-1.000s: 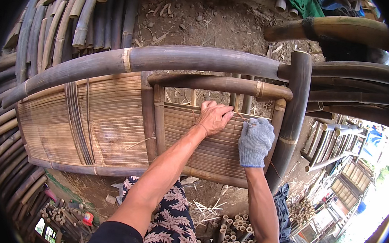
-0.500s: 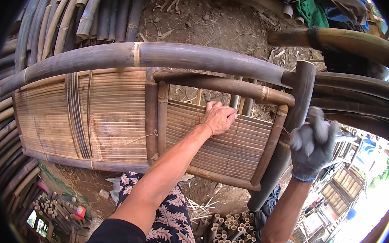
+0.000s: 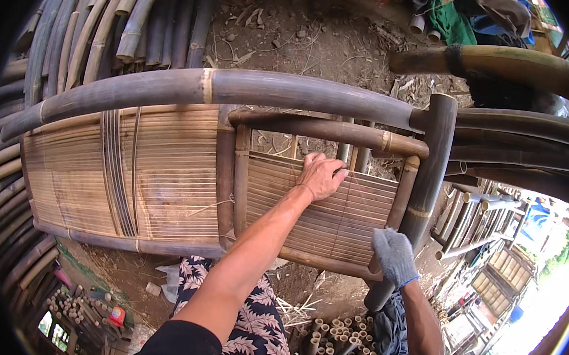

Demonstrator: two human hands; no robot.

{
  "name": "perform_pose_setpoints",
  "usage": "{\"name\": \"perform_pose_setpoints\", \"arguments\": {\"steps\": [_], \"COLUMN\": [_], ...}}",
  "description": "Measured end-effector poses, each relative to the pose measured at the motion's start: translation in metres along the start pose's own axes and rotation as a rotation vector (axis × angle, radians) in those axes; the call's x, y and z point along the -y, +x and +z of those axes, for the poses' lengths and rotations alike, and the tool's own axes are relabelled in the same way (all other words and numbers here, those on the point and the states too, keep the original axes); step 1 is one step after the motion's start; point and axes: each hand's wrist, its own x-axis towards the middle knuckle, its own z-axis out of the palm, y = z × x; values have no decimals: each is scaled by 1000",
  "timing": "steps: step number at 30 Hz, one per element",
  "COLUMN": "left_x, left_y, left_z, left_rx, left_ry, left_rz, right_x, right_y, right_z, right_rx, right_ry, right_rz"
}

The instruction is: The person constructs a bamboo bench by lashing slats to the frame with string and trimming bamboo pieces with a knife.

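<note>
My bare left hand [image 3: 323, 177] is closed over the top edge of a panel of thin bamboo slats [image 3: 282, 207], its fingers curled round the uppermost slat. The panel sits within a small bamboo frame [image 3: 340, 130], with an open gap above the slats. Thin dark strands run across the slats right of this hand. My right hand [image 3: 394, 256], in a grey knitted glove, is a closed fist by the frame's lower right corner, in front of a thick dark bamboo post [image 3: 428, 174]. Whatever it holds, if anything, is hidden.
A long curved bamboo rail [image 3: 310, 92] crosses above the panel. To the left extends a wider slatted bamboo surface [image 3: 178, 190]. Bamboo poles [image 3: 136, 28] are piled at the far left, and a bundle of cut bamboo tubes [image 3: 339, 343] stands near my legs.
My right hand has come down and left from beside the post to the frame's lower right corner, and its fingers have closed. My left hand keeps its place on the top slat.
</note>
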Motion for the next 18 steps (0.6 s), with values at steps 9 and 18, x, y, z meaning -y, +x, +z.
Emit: {"name": "perform_pose_setpoints", "arguments": {"steps": [9,18], "left_x": [20,22], "left_y": [-104,-101], "left_z": [-5,3], "left_rx": [-624,-432], "left_ry": [113,104], "left_rz": [-340,-660], "right_x": [-364,50], "right_y": [-245,-40], "right_z": [-135,41], "right_rx": [-1181,-821], "right_ry": [674,85], "right_rz": [1082,-5]}}
